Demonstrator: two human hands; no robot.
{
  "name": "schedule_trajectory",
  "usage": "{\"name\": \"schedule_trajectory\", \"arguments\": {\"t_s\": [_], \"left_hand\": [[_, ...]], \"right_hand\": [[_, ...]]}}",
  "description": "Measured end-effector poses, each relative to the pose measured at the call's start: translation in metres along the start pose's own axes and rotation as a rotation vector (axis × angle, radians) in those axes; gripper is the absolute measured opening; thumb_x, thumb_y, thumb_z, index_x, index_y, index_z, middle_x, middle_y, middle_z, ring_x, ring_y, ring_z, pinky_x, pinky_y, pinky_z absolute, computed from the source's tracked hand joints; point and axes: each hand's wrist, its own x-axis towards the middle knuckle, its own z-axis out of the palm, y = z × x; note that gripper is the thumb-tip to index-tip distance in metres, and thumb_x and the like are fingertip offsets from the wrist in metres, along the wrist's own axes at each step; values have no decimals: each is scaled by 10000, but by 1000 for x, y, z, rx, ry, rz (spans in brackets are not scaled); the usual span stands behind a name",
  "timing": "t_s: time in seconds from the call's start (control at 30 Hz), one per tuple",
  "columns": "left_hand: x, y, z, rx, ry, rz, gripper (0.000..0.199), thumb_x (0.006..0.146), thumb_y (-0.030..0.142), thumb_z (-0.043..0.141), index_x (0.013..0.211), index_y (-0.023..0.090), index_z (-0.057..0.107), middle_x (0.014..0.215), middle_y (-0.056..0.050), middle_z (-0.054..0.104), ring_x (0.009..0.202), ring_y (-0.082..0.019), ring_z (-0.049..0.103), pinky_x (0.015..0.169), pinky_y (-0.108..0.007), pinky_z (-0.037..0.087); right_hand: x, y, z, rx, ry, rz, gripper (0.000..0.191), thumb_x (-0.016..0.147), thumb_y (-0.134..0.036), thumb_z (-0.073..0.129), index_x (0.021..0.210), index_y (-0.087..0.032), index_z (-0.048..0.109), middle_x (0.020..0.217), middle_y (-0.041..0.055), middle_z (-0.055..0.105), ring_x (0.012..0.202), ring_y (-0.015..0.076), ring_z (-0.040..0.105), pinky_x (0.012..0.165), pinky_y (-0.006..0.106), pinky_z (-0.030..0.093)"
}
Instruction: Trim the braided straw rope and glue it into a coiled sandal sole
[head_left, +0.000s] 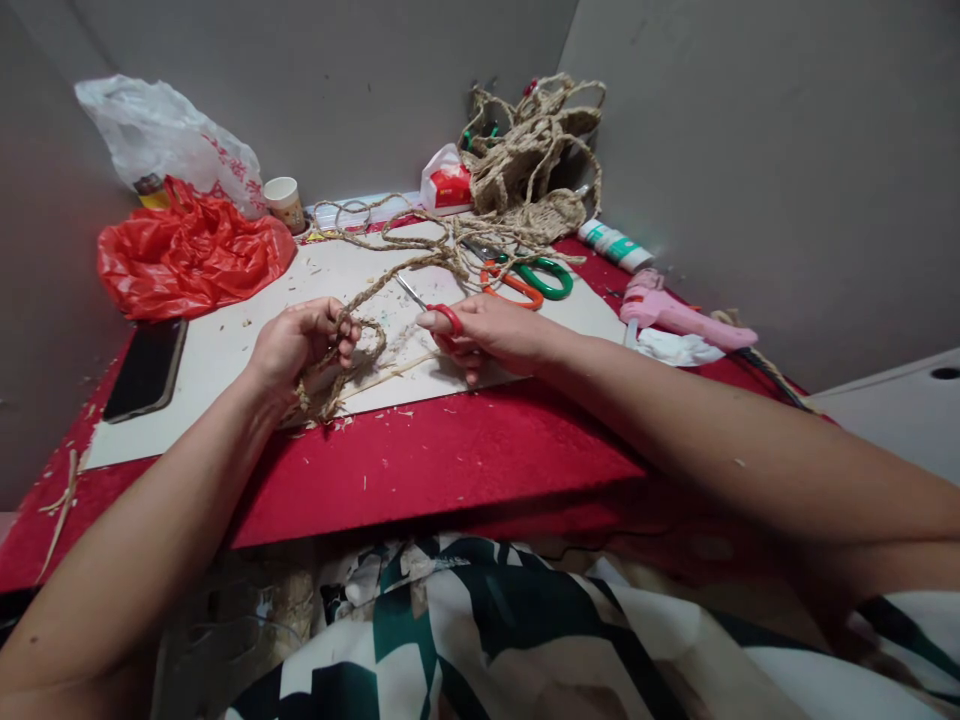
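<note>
got the braid (373, 287) clamped in the left hand (300, 340), with thumb and fingertips together on it, over the near part of the white board (225, 365). loops down below that grip toward the board, then runs up and back to the loose cords (420, 239). holding red scissors (450, 318) in the right hand (499, 335), with fingers closed around the handles, pointing the blades up and left. pretty near the braid with the tip, can't tell about actual contact.

lying just past the right hand: orange scissors (536, 298) and green scissors (568, 278), partly under cords. also got a big rope pile (525, 160) at the back beside a tissue pack (448, 185). over on the left, see a phone (146, 370) at the board's edge, then a red bag (195, 255), a clear bag (161, 130) and a cup (283, 203) further back. on the right, a pink tool (690, 315) near a white and green roll (615, 247). seeing pale scraps scattered across the board and red table (465, 440).
</note>
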Motion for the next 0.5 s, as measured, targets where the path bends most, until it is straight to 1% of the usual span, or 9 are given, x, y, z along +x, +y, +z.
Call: {"name": "schedule_trajectory", "arguments": {"t_s": [0.07,0.13,0.2,0.27,0.33,0.4,0.43,0.5], "left_hand": [[1,0,0,28,0,-11,96,539,82,505,577,154,556,594,-42,604,465,-122,534,466,-242,467],[2,0,0,96,27,-18,92,534,84,498,557,156,551,583,-43,604,460,-125,531,467,-249,459],[0,0,2,245,77,4,89,568,83,516,562,154,569,565,-31,597,460,-117,510,465,-237,431],[-3,1,4,452,120,83,127,595,70,556,645,145,646,609,-19,626,523,-116,526,505,-222,423],[-9,3,9,595,125,188,284,589,41,586,819,145,716,772,-27,695,681,-134,594,615,-221,458],[-14,5,14,587,83,258,438,588,23,603,991,156,713,969,-43,719,871,-166,633,745,-238,482],[-16,5,17,542,59,272,460,603,30,620,1038,159,697,1022,-49,716,932,-179,637,787,-248,485],[-19,5,24,450,28,272,410,652,79,678,1054,161,668,999,-51,720,938,-186,650,795,-259,495]], "right_hand": [[0,-1,0,-19,12,-49,611,723,-643,716,515,-208,341,437,-94,286,388,51,263,347,210,358],[0,-1,0,-57,40,-102,610,724,-636,719,498,-211,344,430,-91,292,383,57,283,363,225,373],[0,0,-1,-120,92,-150,586,733,-625,714,494,-206,381,424,-88,302,378,60,296,378,230,356],[1,1,-1,-212,154,-181,554,738,-618,707,507,-193,437,422,-79,330,380,62,312,393,229,314],[0,1,1,-312,194,-210,549,731,-626,698,511,-185,456,424,-72,344,392,62,322,413,229,277],[-1,1,4,-403,212,-239,563,712,-635,695,496,-185,434,428,-73,328,410,59,314,430,229,243],[-2,1,6,-439,217,-253,569,702,-635,695,487,-186,420,430,-75,315,419,56,302,436,229,224],[-3,1,11,-488,218,-277,561,694,-625,685,479,-185,410,439,-75,307,439,53,284,443,234,191]]}}
